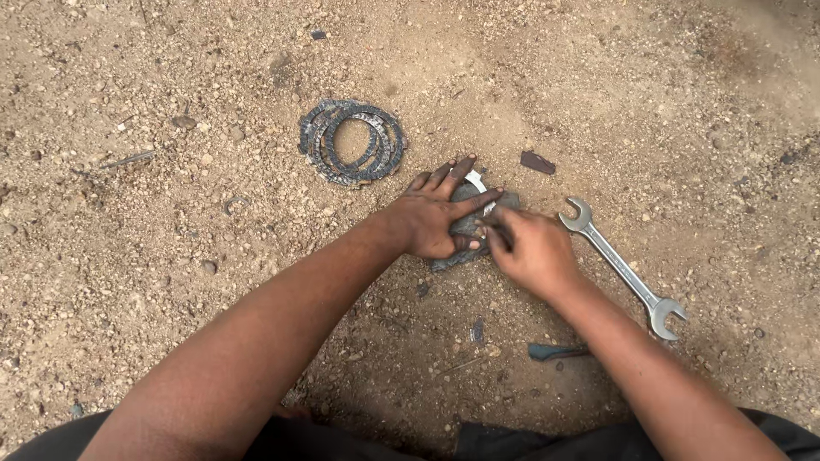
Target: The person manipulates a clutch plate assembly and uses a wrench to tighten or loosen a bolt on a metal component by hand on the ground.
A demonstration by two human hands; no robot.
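My left hand [440, 218] presses flat, fingers spread, on a dark grey flat stone [470, 224] lying on the sandy ground. A thin silvery ring-shaped metal part [478, 182] lies on the stone, partly under my fingers. My right hand [531, 249] is closed around a small dark tool [498, 229] whose tip touches the stone beside my left thumb. The tool's shape is mostly hidden by my fingers.
A stack of dark toothed friction rings [352, 142] lies up left of the hands. A double open-ended spanner [622, 268] rests to the right. A small dark fragment [537, 162], a teal-handled tool [557, 351] and scattered pebbles lie on the dirt [171, 256].
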